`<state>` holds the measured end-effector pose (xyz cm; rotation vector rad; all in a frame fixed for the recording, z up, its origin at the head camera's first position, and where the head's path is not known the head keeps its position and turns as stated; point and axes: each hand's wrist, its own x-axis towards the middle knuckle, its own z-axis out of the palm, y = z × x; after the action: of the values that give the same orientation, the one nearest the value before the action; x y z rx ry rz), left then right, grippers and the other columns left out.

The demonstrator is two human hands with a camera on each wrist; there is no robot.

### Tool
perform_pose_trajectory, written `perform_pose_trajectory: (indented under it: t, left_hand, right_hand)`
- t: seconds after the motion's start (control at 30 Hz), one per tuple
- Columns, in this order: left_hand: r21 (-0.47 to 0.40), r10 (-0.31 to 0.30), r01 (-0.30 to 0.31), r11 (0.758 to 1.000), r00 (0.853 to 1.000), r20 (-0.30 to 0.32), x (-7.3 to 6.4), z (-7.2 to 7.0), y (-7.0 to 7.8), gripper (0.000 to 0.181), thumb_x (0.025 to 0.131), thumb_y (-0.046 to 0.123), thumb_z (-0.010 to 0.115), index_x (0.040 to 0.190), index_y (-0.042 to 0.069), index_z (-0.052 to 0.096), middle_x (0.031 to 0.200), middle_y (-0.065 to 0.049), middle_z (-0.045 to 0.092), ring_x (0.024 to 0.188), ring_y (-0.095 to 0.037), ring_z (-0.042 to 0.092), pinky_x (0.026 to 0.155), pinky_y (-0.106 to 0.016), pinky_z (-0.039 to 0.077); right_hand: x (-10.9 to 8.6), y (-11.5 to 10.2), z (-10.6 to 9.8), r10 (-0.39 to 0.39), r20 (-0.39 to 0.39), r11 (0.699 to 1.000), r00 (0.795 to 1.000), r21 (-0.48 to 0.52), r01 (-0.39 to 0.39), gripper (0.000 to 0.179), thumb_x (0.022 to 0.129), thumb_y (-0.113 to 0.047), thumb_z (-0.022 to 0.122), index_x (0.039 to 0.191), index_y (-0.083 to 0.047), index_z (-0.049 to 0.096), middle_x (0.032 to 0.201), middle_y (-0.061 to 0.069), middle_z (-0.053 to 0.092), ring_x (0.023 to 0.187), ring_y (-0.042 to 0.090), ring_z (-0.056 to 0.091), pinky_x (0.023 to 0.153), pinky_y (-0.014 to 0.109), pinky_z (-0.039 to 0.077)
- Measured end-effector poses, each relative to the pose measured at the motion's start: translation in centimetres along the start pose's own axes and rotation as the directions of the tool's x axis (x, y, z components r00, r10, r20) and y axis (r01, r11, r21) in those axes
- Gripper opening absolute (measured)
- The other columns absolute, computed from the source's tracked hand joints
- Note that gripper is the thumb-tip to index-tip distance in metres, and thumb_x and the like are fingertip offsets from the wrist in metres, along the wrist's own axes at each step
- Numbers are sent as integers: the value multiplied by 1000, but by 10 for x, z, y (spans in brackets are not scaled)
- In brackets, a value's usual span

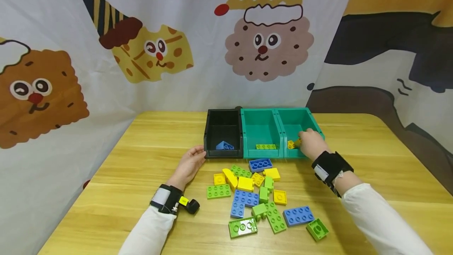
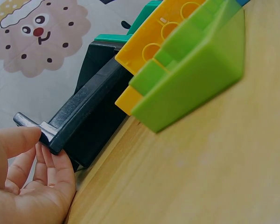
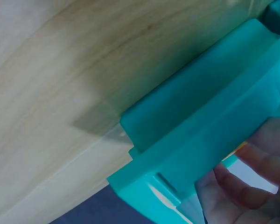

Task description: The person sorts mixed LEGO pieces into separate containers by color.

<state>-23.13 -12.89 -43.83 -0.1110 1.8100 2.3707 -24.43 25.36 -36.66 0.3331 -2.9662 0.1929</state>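
One view, the left wrist's, clearly shows me the left hand [image 2: 35, 189] pinching the black bin [image 2: 95, 112]; the right hand [image 1: 313, 144] angles down, fingers pinching a yellow brick [image 1: 298, 142], the rightmost green bin [image 1: 294, 119] around them.

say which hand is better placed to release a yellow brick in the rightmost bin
Likely the right hand, reaching into that bin with a yellow brick; the left hand grips the black bin.

Wrinkled white fabric backdrop [image 1: 205, 46] sweeping from 9 o'clock over to 3! Square brown cartoon biscuit [image 1: 42, 103] at 9 o'clock, yellow cartoon cheese [image 1: 146, 60] at 10, round pinkish-beige cartoon cookie [image 1: 272, 54] at 1, big black-and-orange print [image 1: 371, 36] at 2. Down at 6, a yellowish wood-grain table [image 1: 364, 148] under soft light.
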Motion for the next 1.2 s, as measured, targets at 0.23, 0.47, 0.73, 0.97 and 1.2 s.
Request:
perform_pose_trajectory:
  t: [0.23,0.47,0.73,0.97,1.2]
  left_hand:
    - [-7,-3,4,1000,1000,3,-1,0,0,25,95,0,49,120,-1,47,99,3,52,87,-7,52,81,-18,46]
    - [-31,4,-4,1000,1000,3,0,0,0,24,95,-1,49,119,0,47,99,3,53,85,-6,53,81,-18,47]
    - [-5,9,-9,1000,1000,0,0,-2,-2,25,95,0,49,121,-2,47,99,3,52,87,-7,51,81,-18,46]
    - [-19,2,-2,1000,1000,-4,0,-2,-2,24,95,0,49,119,0,47,99,3,52,86,-6,52,81,-18,46]
    - [-20,9,-9,1000,1000,-8,1,-1,-1,23,95,-1,49,118,1,48,99,4,52,86,-6,52,81,-19,47]
  right_hand:
    - [6,1,2,56,95,998,994,22,-59,17,87,6,49,97,12,62,86,26,61,75,32,56,71,46,50]
    - [9,4,2,100,182,993,978,43,-109,16,88,3,47,89,9,61,74,16,58,63,24,47,61,35,42]
    - [5,1,2,115,230,991,967,45,-128,23,95,-6,45,98,11,61,73,14,56,63,23,51,60,33,42]
    - [1,2,2,80,201,990,976,95,-101,35,95,-8,45,120,16,53,107,32,61,87,36,60,77,45,49]
    - [-9,6,-2,52,150,976,987,200,-82,43,97,-18,48,126,13,50,123,34,53,112,49,51,91,57,43]
